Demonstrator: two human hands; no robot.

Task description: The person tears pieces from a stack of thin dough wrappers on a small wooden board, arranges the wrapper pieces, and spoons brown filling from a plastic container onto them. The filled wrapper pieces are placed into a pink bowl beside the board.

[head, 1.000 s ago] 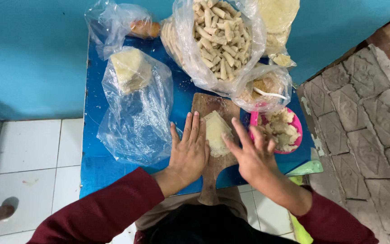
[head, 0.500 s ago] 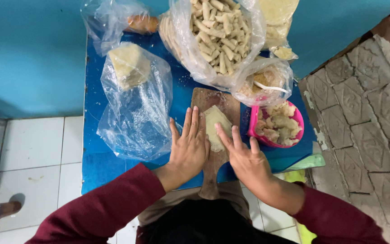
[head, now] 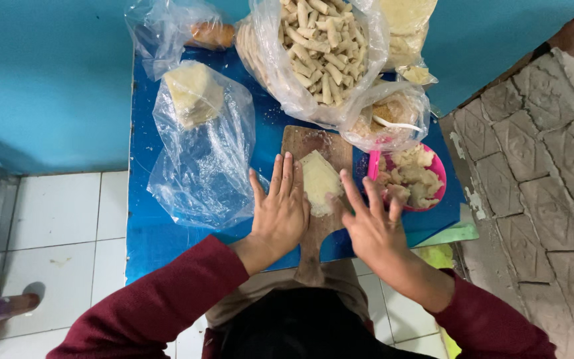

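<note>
Pressing down flat, both hands are working a pale wrapper (head: 320, 181) that's lying on the wooden cutting board (head: 313, 143). The left hand (head: 280, 213) is sitting open on the board's left side, fingers straight and together, fingertips just touching the wrapper's left edge, not gripping anything. The right hand (head: 371, 223) is spread wide open too, resting at the board's right edge with its index finger reaching the wrapper's lower right corner, nothing held in it either. Just right of the board, a pink bowl (head: 436, 174) of chunky pale filling is sitting. Beyond the board's far end, a big clear bag of finished rolls (head: 323, 50) is lying, with a smaller bag of crumbs (head: 386, 116) near the board's far right corner. Left of the board, a plastic bag (head: 200, 143) holding a wrapper stack is lying on the blue table (head: 151, 246).
</note>
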